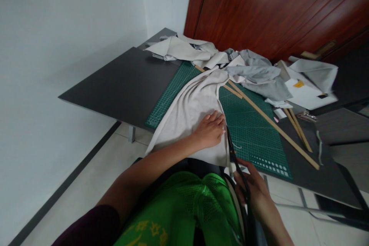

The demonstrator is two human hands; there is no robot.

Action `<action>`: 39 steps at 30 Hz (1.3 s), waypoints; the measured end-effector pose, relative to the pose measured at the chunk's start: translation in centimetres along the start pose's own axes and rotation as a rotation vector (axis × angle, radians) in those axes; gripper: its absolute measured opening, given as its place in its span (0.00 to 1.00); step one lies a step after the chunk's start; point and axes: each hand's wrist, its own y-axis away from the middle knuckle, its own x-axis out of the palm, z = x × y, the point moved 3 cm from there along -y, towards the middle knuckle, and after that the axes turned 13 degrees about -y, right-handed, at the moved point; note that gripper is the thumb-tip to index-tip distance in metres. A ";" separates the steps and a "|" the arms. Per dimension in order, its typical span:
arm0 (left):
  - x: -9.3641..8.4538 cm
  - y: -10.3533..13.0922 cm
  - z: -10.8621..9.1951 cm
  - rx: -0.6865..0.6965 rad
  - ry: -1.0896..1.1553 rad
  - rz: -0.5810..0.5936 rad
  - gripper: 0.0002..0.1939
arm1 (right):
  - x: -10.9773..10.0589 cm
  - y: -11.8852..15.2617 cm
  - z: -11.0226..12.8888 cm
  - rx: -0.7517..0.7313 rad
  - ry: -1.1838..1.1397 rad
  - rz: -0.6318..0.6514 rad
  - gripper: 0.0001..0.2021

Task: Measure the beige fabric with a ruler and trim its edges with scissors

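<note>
A pale beige piece of cloth spreads over the green cutting mat and hangs over the table's front edge towards my lap. My left hand lies flat on it, fingers stretched out near its right edge. My right hand, at the front edge of the table, grips the dark handles of a pair of black scissors. Their blades point away from me along the cloth's right edge. How far the blades are apart cannot be made out. A short white thread rests on the mat beside them.
Crumpled grey and off-white fabric lies along the back of the dark table. Long wooden strips cross the mat's right side. A white box stands at the back right. A white wall and a red-brown wooden door are behind.
</note>
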 end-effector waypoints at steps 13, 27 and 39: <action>0.5 -0.1 0.2 -0.067 0.014 -0.021 0.24 | 0.9 -1.1 1.4 -0.008 0.000 -0.002 0.39; 0.5 -0.1 0.1 -0.093 -0.014 -0.008 0.24 | 0.6 -1.0 1.1 -0.012 -0.042 0.004 0.36; 0.3 -0.1 0.0 -0.099 -0.031 0.007 0.26 | 0.6 -0.9 0.6 -0.040 -0.012 0.001 0.37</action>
